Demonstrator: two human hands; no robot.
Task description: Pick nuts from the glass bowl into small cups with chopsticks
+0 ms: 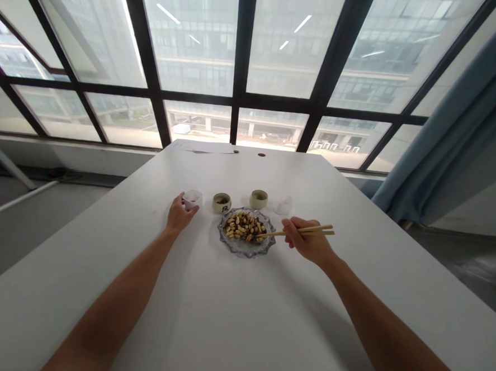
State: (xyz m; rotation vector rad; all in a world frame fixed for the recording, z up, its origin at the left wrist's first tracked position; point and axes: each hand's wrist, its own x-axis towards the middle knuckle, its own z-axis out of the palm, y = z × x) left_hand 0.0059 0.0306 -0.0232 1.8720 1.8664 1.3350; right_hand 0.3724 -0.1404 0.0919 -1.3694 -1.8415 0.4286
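Observation:
My left hand (179,213) has its thumb and fingers around a small white cup (193,199) on the table. A pair of wooden chopsticks (318,230) is in my right hand (308,239), with the tips at the right part of a clear glass plate (247,252). Pale and dark pieces (244,226) that look like nuts are heaped on this plate. Behind it stand two small greenish cups: the left cup (221,204) has a black mark and dark contents, while the right cup (258,199) shows little of its inside.
On the white table (223,321), a crumpled clear item (283,205) lies right of the cups. Papers (206,148) and two small round things are at the far edge. Windows rise beyond; a blue curtain (446,123) hangs at right.

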